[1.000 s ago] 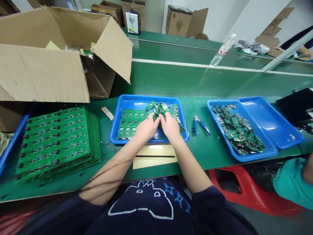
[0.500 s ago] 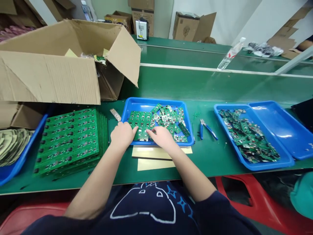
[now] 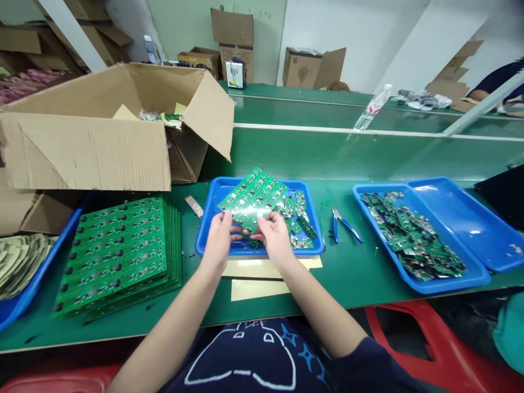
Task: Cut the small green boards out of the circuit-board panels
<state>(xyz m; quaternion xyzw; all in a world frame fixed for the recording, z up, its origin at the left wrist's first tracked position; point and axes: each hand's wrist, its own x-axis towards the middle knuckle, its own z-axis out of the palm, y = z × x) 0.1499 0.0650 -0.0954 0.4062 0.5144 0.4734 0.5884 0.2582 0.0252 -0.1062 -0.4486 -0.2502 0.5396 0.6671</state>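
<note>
A green circuit board panel [image 3: 256, 197] is tilted up above the blue tray [image 3: 210, 199] in front of me. At its near left edge, my left hand [image 3: 221, 233] grips it with thumb on top and fingers beneath. My right hand [image 3: 275, 234] is closed on the near right edge in the same way. Small separated circuit boards [image 3: 301, 215] lie loosely in the tray's right part, partly hidden by the panel and my right hand.
Left of the tray stands a stack of circuit board panels [image 3: 118, 251], with a large cardboard box [image 3: 85, 153] behind it. Blue-handled cutters [image 3: 346, 226] lie to the right. Farther right, another blue tray [image 3: 421, 286] holds many small boards. Yellowish sheets [image 3: 257, 289] lie near the front edge.
Both hands have lifted the panel from the tray's left part, turned it and tilted it up. The view has shifted slightly upward.
</note>
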